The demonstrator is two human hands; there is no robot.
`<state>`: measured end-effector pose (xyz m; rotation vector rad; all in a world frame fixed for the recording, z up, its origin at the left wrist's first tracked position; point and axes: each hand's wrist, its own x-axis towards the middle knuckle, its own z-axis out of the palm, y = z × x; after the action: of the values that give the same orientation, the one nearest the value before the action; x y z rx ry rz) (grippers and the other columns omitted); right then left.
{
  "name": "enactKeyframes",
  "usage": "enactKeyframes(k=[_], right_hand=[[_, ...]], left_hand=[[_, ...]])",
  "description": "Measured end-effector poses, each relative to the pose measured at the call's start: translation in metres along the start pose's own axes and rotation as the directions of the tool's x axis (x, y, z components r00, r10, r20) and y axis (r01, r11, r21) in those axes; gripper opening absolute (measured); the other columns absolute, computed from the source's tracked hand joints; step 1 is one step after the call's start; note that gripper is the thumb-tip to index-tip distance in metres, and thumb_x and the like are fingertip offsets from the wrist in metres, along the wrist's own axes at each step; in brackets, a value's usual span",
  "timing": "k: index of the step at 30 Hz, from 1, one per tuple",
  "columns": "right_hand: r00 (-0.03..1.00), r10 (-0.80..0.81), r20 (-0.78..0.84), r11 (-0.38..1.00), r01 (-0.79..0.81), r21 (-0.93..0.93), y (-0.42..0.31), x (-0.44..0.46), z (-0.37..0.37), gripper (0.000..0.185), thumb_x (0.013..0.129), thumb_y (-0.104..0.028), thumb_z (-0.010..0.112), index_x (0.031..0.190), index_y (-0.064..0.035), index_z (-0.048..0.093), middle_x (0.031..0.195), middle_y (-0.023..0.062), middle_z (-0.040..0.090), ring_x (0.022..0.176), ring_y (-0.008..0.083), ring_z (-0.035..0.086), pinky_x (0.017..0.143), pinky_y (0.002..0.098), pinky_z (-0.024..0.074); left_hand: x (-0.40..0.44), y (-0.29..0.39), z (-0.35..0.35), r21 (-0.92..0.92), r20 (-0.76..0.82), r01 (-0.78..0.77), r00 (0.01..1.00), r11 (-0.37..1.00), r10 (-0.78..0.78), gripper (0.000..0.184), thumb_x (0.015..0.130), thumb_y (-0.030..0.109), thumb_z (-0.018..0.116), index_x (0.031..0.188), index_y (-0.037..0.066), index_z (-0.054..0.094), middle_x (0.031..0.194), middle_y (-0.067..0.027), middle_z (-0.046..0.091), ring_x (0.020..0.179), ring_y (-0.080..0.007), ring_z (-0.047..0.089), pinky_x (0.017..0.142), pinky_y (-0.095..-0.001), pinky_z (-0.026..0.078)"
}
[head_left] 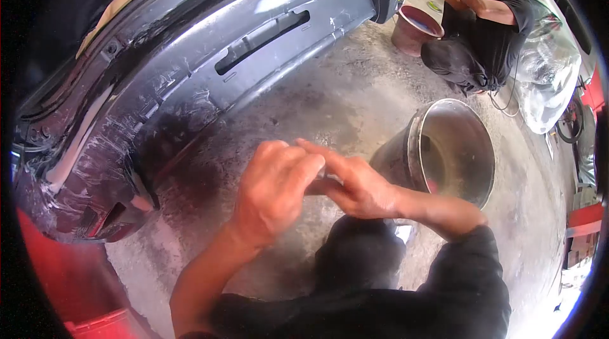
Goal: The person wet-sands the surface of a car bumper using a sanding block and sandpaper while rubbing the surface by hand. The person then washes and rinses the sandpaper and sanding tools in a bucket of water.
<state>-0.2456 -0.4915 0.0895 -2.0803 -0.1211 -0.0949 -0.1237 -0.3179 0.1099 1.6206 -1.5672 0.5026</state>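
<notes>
Concrete floor (355, 79), scuffed and patchy, runs under everything. Over it, across the upper left, stretches a long grey car bumper (203, 88), smeared with pale scuffs and cut by a dark slot; its near end curves down on the person's left, apart from both hands. Clear plastic sheeting (545, 88) drapes something at the right. Before it a co-worker (491, 41) in dark clothes crouches, arms raised toward the bumper's far end, where the frame's edge crops the hands. A red panel (63, 269) fills the lower left corner. The big bucket (396, 155) stands just beyond the right forearm, which crosses in front of its lower rim, so it crowds that side. A smaller reddish tub (409, 41) sits farther off, beside the co-worker's knees, and a dark wheel (572, 120) shows at the right edge. Above the person's knee (358, 253), the left hand (266, 187) and right hand (358, 187) meet, fingers bent. Between them shows a small grey patch (325, 185), too blurred to name; whether the fingers are clamped on it cannot be told.
</notes>
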Motion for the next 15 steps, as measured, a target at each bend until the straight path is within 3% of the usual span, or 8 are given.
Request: enactKeyframes(k=[1, 4, 5, 8, 12, 13, 15], right_hand=[[0.994, 0.105, 0.008, 0.993, -0.105, 0.056, 0.002, -0.002, -0.002, 0.075, 0.089, -0.007, 0.070, 0.157, -0.0033, 0.038, 0.118, 0.0266, 0.070, 0.110, 0.0415, 0.069, 0.094, 0.0469, 0.0543], [0.997, -0.063, 0.040, 0.996, 0.060, 0.070, 0.016, -0.015, -0.019, 0.063, 0.091, -0.005, 0.067, 0.150, -0.0014, 0.049, 0.106, 0.0245, 0.074, 0.101, 0.0406, 0.073, 0.089, 0.0462, 0.0562], [0.998, -0.038, 0.057, 0.996, 0.033, 0.084, 0.014, -0.025, -0.023, 0.052, 0.091, -0.002, 0.064, 0.142, 0.0008, 0.057, 0.110, 0.0253, 0.073, 0.106, 0.0411, 0.071, 0.092, 0.0461, 0.0554], [0.999, -0.028, -0.024, 0.998, 0.029, 0.048, 0.018, -0.033, -0.022, 0.053, 0.090, -0.003, 0.066, 0.142, 0.0003, 0.057, 0.114, 0.0265, 0.072, 0.110, 0.0399, 0.071, 0.093, 0.0448, 0.0553], [0.996, 0.032, 0.085, 0.999, -0.032, 0.001, 0.031, -0.047, -0.069, 0.050, 0.091, -0.011, 0.074, 0.138, -0.0021, 0.060, 0.123, 0.0229, 0.072, 0.117, 0.0301, 0.071, 0.097, 0.0428, 0.0550], [0.994, -0.041, -0.106, 0.998, 0.045, 0.041, 0.044, -0.061, -0.083, 0.046, 0.091, -0.011, 0.076, 0.135, -0.0042, 0.063, 0.122, 0.0204, 0.074, 0.114, 0.0280, 0.071, 0.096, 0.0422, 0.0555], [0.859, 0.114, -0.499, 0.975, 0.000, 0.223, 0.098, -0.105, -0.113, 0.041, 0.091, -0.016, 0.078, 0.129, -0.0073, 0.068, 0.118, 0.0168, 0.075, 0.108, 0.0260, 0.072, 0.094, 0.0414, 0.0564]], left_hand=[[0.003, -0.001, 0.002, -0.039, -0.003, 0.014, 1.000, 0.999, -0.015, 0.032, 0.074, -0.002, 0.075, 0.106, 0.004, 0.069, 0.093, -0.0091, 0.067, 0.082, -0.0292, 0.064, 0.075, -0.0405, 0.053], [0.001, -0.005, 0.011, -0.175, 0.125, 0.010, 0.992, 0.985, 0.012, 0.029, 0.075, 0.001, 0.074, 0.104, 0.004, 0.069, 0.094, -0.0081, 0.067, 0.082, -0.0272, 0.064, 0.073, -0.0395, 0.055], [0.001, 0.000, 0.012, -0.247, 0.231, 0.035, 0.973, 0.968, 0.024, 0.029, 0.077, -0.007, 0.070, 0.105, 0.001, 0.071, 0.099, -0.0108, 0.070, 0.089, -0.0309, 0.070, 0.078, -0.0421, 0.058], [0.005, 0.011, 0.035, -0.345, 0.288, -0.031, 0.948, 0.938, 0.137, 0.031, 0.075, -0.002, 0.073, 0.106, 0.002, 0.073, 0.105, -0.0126, 0.071, 0.091, -0.0312, 0.070, 0.079, -0.0416, 0.059], [0.023, 0.005, 0.030, -0.077, 0.269, -0.162, 0.947, 0.984, 0.177, 0.037, 0.085, 0.015, 0.076, 0.119, 0.002, 0.071, 0.120, -0.0151, 0.070, 0.105, -0.0328, 0.069, 0.091, -0.0455, 0.056], [0.033, -0.001, 0.011, 0.085, 0.273, -0.184, 0.949, 0.979, 0.155, 0.039, 0.090, 0.020, 0.075, 0.125, 0.002, 0.069, 0.125, -0.0161, 0.069, 0.112, -0.0342, 0.067, 0.098, -0.0474, 0.053], [0.042, -0.026, -0.043, 0.445, 0.243, -0.173, 0.968, 0.879, 0.068, 0.047, 0.100, 0.030, 0.069, 0.137, 0.002, 0.064, 0.142, -0.0208, 0.062, 0.132, -0.0384, 0.058, 0.113, -0.0509, 0.041]])
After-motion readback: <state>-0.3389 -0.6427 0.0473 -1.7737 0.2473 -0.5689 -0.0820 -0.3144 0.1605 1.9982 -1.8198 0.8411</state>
